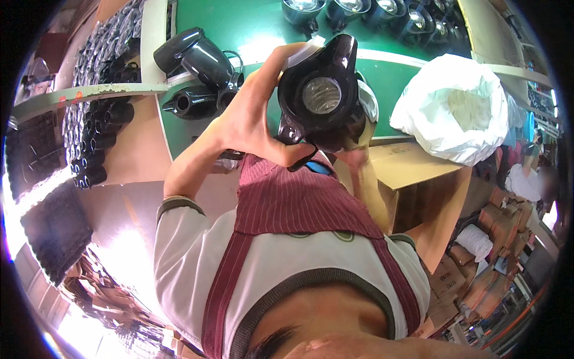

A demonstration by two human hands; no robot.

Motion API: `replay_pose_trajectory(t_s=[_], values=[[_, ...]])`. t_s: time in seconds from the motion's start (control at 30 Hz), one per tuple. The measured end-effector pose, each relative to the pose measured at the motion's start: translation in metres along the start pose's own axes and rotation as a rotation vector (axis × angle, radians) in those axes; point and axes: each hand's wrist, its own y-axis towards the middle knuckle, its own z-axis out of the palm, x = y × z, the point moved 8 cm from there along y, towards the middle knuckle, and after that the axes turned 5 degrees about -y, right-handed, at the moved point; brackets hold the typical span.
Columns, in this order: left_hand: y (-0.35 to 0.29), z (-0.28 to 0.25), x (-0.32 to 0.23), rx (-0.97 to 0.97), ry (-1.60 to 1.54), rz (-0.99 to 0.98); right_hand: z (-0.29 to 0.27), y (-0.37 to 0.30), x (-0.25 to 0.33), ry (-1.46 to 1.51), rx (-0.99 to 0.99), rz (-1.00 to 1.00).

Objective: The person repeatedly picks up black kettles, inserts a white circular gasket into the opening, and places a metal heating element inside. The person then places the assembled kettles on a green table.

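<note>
In front of my chest I hold a glossy black kettle jug (pixel 288 99), its open mouth facing up and its spout pointing away. A silvery round bottom shows inside it. My left hand (pixel 250 116) is closed round its left side, thumb near the handle end and fingers toward the spout. A small white piece (pixel 304 52) sits by those fingertips; I cannot tell what it is. My right hand (pixel 357 157) is mostly hidden behind the jug's right side, its fingers out of sight. Something white and curved (pixel 368 102) shows beside the jug there.
Other black jugs (pixel 206 63) lie at the left of the green table (pixel 251 24). Several dark round pots (pixel 347 7) line its far edge. On the right are a white plastic bag (pixel 418 113) and an open cardboard box (pixel 412 164). Black jugs are stacked (pixel 107 66) at far left.
</note>
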Motion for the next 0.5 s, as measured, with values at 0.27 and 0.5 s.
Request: replay_pose_trajectory(t_s=[0.27,0.5], values=[[0.005,-0.019,0.013,-0.064,-0.083,-0.017,-0.021,0.014,0.005,0.045,-0.001,-0.011],[-0.008,-0.076,0.091,-0.468,-0.398,0.059,0.090,0.070,0.086,0.278,0.083,-0.325]])
